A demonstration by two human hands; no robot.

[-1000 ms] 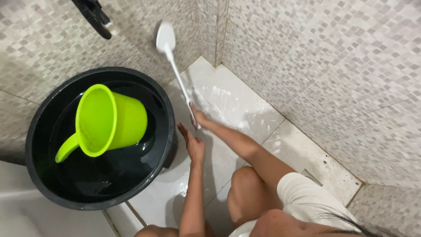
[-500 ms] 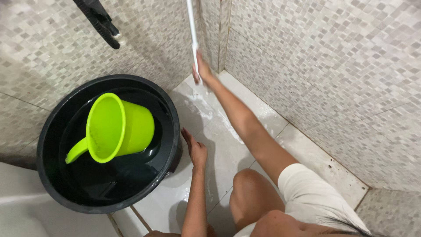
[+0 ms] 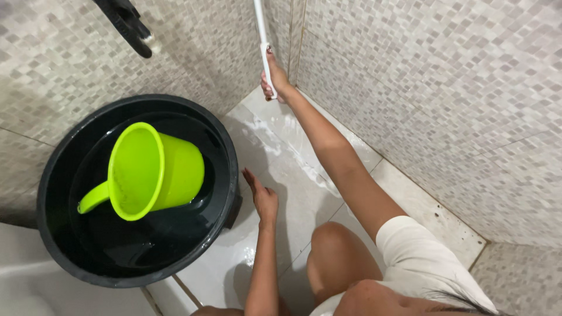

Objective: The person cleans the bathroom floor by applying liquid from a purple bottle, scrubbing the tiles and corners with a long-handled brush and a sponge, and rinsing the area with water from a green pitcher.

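My right hand [image 3: 275,79] is stretched out to the wall corner and grips the white handle of a long brush [image 3: 261,35], which runs up out of the top of the view; its head is hidden. My left hand [image 3: 261,196] rests flat on the wet white floor tile [image 3: 304,193], fingers apart, beside the black bucket [image 3: 228,152]. A lime-green plastic jug [image 3: 149,169] floats tilted on the water inside the bucket.
Grey mosaic tile walls [image 3: 433,99] meet in a corner ahead. Soapy foam streaks [image 3: 263,134] lie on the floor near the corner. A black fixture [image 3: 126,23] sticks out of the left wall above the bucket. My bent knee [image 3: 333,246] is below.
My right hand has lifted the brush from the floor up along the wall corner, so its head has left the view. My left hand stays on the floor.
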